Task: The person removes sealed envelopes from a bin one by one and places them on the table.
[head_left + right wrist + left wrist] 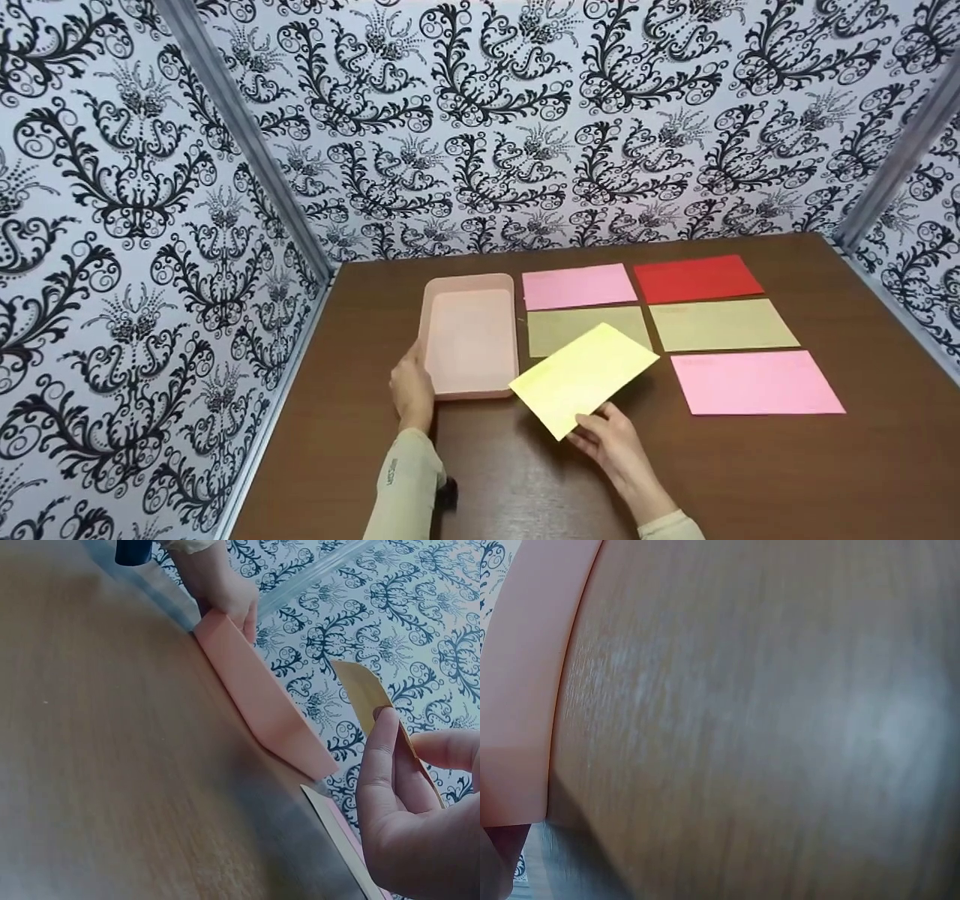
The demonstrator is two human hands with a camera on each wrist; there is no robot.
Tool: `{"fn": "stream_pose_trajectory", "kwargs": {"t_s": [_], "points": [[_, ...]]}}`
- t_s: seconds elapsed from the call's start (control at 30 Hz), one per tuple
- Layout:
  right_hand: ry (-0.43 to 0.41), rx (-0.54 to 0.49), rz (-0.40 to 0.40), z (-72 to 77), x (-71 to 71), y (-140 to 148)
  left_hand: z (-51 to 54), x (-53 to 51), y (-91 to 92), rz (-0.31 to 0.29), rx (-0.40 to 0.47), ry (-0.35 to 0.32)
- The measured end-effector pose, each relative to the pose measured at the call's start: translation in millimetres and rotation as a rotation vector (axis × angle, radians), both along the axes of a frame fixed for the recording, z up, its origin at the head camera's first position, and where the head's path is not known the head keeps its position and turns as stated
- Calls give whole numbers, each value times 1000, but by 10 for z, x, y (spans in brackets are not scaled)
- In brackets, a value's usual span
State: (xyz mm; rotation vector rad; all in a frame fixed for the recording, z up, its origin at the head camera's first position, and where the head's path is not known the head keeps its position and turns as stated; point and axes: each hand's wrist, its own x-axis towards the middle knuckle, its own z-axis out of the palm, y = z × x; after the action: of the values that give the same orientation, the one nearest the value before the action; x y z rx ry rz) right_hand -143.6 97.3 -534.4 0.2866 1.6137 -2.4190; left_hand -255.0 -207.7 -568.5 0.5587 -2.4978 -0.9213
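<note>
My right hand [611,442] pinches a bright yellow envelope [589,379] near its lower corner, thumb on top and fingers beneath. The envelope is tilted in the air, above the table and partly over an olive envelope [581,330]. In the right wrist view, fingers [379,757] hold the envelope [364,694] edge-on. My left hand [412,386] grips a shallow pink tray [516,337] at its near left side. That same tray [262,701] shows its outer wall in the right wrist view. Part of the left hand's grip is hidden behind the wall.
Right of the tray lie a pink envelope [577,286], a red envelope [697,278], a tan envelope [724,325] and a brighter pink envelope [757,382]. They rest flat on the brown table [825,480]. Patterned walls [525,135] stand behind and at both sides.
</note>
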Motion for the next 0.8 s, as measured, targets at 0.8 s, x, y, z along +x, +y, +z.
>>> {"fn": "stream_pose_trajectory", "kwargs": {"t_s": [0.8], "points": [[-99, -201, -91, -221, 3, -29, 73, 36, -29, -48, -39, -48]]}}
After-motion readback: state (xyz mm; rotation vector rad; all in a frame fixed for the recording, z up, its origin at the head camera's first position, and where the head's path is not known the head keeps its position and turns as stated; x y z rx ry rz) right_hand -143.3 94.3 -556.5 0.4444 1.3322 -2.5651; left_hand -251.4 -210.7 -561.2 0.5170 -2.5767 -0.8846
